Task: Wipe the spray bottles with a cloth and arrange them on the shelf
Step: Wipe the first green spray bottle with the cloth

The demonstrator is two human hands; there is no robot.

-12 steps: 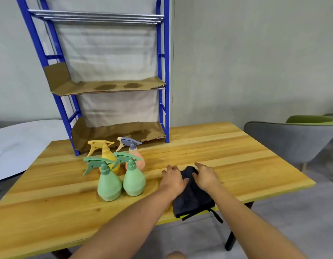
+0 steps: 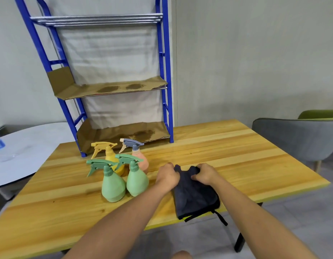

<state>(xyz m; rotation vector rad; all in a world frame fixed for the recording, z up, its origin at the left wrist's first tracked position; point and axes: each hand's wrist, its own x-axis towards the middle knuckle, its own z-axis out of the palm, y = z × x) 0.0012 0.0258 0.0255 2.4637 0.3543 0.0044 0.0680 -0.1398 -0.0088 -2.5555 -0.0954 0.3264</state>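
Seen from the head camera, the folded dark navy cloth (image 2: 194, 195) lies at the near edge of the light wooden table (image 2: 255, 161), its strap hanging over the lip. Bare tabletop stretches right and far of it. The left hand (image 2: 168, 177) and right hand (image 2: 205, 174) each grip the cloth's far corners with curled fingers. Just left stand four plastic spray bottles (image 2: 122, 171), two green, one yellow, one pink, before the blue metal shelf (image 2: 165, 71).

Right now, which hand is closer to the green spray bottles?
The left hand. It grips the dark cloth's left corner, just right of the nearer green bottle. The right hand grips the cloth's other corner, farther right.
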